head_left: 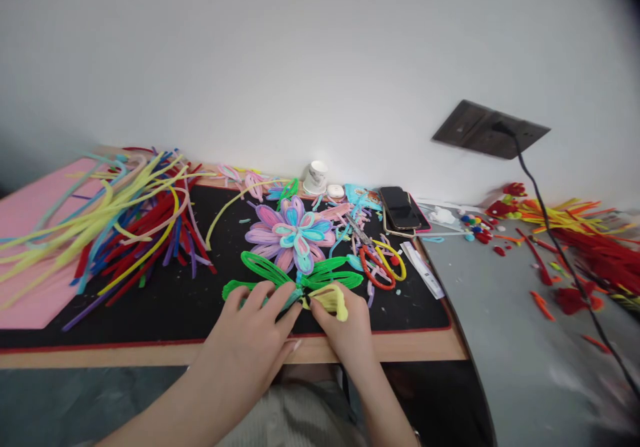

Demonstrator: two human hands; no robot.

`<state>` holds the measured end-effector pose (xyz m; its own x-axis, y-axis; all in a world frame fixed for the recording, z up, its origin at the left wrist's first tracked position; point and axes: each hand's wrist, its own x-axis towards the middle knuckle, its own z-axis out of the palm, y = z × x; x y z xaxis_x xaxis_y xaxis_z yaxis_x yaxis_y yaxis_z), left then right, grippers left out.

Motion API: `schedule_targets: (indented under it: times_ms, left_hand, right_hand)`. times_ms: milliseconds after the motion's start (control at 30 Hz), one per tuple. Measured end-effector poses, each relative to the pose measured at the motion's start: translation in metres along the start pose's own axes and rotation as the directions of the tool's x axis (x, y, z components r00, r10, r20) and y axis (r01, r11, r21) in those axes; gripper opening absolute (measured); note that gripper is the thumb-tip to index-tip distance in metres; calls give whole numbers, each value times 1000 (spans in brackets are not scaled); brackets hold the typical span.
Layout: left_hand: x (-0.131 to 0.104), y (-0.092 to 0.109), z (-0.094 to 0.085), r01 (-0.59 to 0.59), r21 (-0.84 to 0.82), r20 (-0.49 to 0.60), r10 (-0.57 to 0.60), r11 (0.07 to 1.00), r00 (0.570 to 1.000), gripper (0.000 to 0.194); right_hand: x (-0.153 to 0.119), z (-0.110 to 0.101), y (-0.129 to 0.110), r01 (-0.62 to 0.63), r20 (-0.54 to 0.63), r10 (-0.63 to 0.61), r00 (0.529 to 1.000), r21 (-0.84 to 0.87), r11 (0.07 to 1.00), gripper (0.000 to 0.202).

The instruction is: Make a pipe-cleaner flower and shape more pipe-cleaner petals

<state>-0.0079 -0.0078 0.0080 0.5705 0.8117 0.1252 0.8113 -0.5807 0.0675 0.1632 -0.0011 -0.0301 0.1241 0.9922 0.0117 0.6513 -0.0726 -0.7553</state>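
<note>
A pipe-cleaner flower (294, 228) with purple, pink and blue petals lies on the black mat, its green looped leaves (331, 274) spread below the bloom. My left hand (260, 330) rests over the lower left leaf, its thumb and fingers closed round the stem just beneath the leaves. Close beside it, my right hand (350, 324) pinches a pale yellow pipe cleaner (331, 296) that curves back over the fingers. The fingertips of both hands nearly meet at the stem, and the exact spot they grip is partly hidden.
Loose pipe cleaners (150, 224) heap up at the left over a pink sheet (35, 300). Scissors (383, 264) with red and yellow handles lie right of the flower. Behind are a paper cup (317, 175) and a phone (400, 207). A black cable (550, 227) hangs over the grey table.
</note>
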Motion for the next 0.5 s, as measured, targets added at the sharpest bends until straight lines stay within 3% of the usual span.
schedule_targets:
  times_ms: [500]
  left_hand:
    - [2, 3, 3, 8, 6, 38, -8, 1000, 999, 28]
  right_hand:
    - [0, 1, -2, 50, -47, -55, 997, -93, 994, 12]
